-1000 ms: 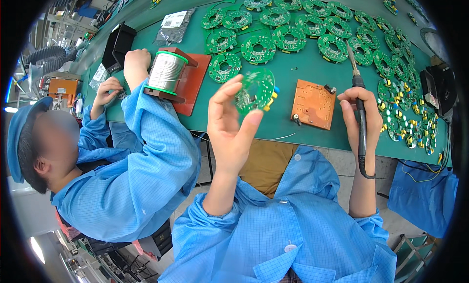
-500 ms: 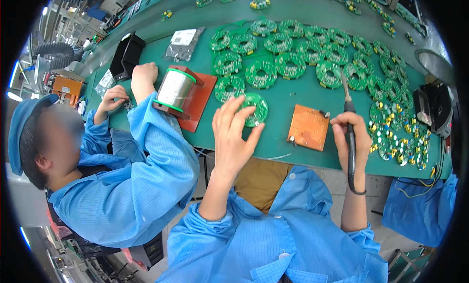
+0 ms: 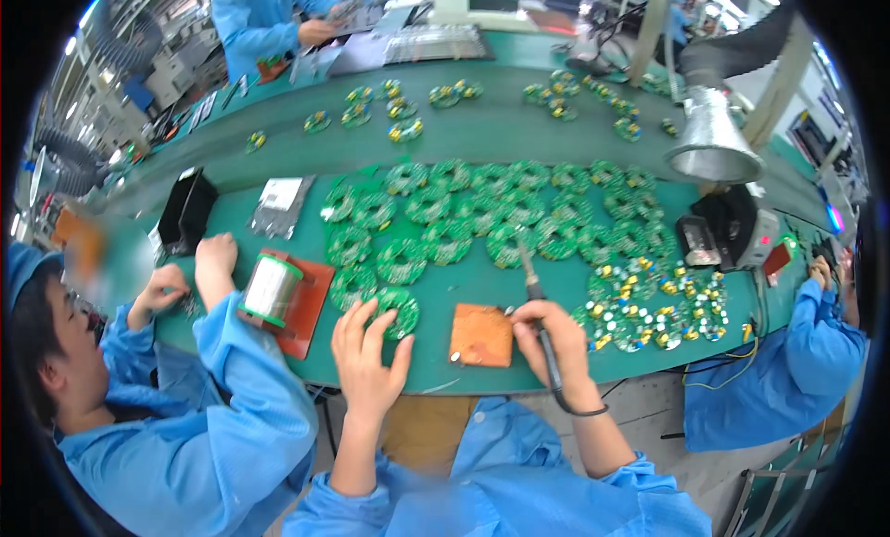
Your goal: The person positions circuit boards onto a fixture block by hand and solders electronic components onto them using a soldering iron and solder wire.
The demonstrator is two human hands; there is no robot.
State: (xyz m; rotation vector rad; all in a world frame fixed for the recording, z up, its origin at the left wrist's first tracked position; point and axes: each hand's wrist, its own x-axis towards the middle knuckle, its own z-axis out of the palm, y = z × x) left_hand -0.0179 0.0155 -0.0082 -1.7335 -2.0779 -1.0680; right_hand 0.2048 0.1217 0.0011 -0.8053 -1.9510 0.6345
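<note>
My left hand [image 3: 369, 359] is open, fingers apart, at the left edge of a round green circuit board [image 3: 400, 314] lying flat on the green mat. The fingertips overlap that board's edge; whether they press on it I cannot tell. My right hand [image 3: 554, 344] is closed around the black handle of a soldering iron [image 3: 535, 291]. Its tip points up and away, over the nearest ring-shaped boards [image 3: 509, 247]. Between my hands lies a square orange-brown fixture plate [image 3: 480, 336], close to the right fingers. A solder wire spool [image 3: 272, 291] rests on a reddish-brown stand left of my left hand.
Many populated boards [image 3: 649, 305] crowd the mat at right, near a black soldering station [image 3: 737, 226]. A metal fume funnel [image 3: 714, 143] hangs above. Co-workers sit at left [image 3: 185, 416] and right [image 3: 788, 351]; another stands across the conveyor [image 3: 269, 27]. A black bin [image 3: 187, 210] stands far left.
The head view has tilted up, bringing the far side of the bench, the funnel and more people into sight. My hands keep nearly the same places relative to the board and fixture plate.
</note>
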